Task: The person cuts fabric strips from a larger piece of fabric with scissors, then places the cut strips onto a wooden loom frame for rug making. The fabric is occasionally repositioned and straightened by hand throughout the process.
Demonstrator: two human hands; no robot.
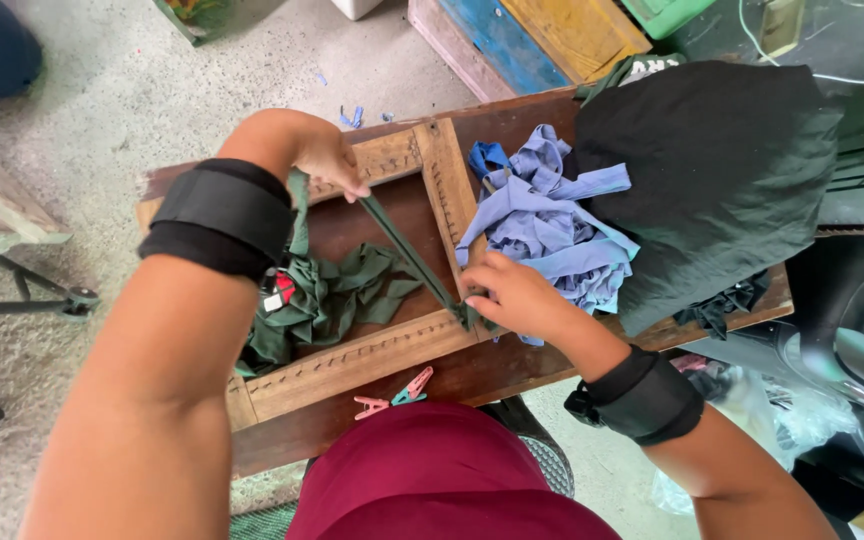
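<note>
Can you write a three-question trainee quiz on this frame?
1. True or false: the green strip is stretched taut between the left hand and the right hand.
2. Which pile lies inside the wooden frame? A) blue strips B) green strips C) black cloth
3. What lies on the board near the person's lap?

Key: 1 true; 2 B; 3 two clothespins, one pink, one teal.
</note>
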